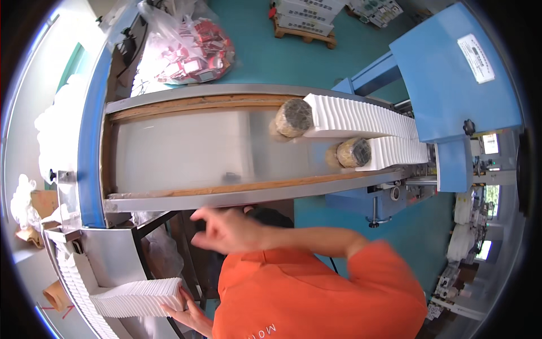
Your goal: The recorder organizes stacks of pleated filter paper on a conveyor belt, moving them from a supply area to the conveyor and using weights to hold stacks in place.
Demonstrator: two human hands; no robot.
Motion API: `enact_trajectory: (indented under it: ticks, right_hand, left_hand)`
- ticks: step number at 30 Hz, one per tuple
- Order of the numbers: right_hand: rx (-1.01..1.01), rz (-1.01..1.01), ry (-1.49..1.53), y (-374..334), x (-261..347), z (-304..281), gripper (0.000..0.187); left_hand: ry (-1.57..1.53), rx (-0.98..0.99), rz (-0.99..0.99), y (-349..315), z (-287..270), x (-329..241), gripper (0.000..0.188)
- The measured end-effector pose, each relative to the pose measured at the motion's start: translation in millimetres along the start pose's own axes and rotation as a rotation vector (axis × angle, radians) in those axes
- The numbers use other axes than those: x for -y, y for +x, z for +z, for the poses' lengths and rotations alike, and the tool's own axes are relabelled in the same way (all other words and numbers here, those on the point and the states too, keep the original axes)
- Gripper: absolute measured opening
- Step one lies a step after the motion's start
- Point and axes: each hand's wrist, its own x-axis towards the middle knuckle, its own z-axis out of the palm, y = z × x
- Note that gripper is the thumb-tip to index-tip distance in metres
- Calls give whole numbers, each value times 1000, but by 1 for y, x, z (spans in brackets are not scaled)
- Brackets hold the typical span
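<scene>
My left hand (192, 314) grips the near end of a long row of thin white pieces packed face to face (138, 298), fingers and thumb around its end. This row lies on a grey metal table at the lower left. My right hand (228, 230) is in front of me, just below the near rail of the long metal trough (186, 150). It is slightly blurred, its fingers look apart, and nothing shows in it. In the trough's right part stand two rows of white pieces (361, 117), (398, 152), each with a tape-wrapped round block (296, 117), (354, 152) at its left end.
A blue machine (454, 70) stands at the trough's right end. Behind the trough lies a clear bag of red and white packets (195, 53). White boxes sit on a wooden pallet (305, 35) farther back. More white rows (76, 277) line the left table's edge.
</scene>
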Motion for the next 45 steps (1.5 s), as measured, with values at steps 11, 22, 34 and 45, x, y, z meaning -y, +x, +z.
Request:
enact_trajectory:
  ticks: [11,22,34,45]
  right_hand:
    - [783,943,290,60,-13,239,115]
    - [666,1005,301,59,22,249,72]
    - [774,889,127,102,13,231,86]
    - [578,-329,-815,240,85,298,79]
  left_hand:
    - [-900,-245,-423,-42,24,-61,50]
    - [834,-636,457,118,-122,-116,57]
    - [1280,-767,121,222,-160,-112,69]
    - [968,-989,-688,73,-204,-125,86]
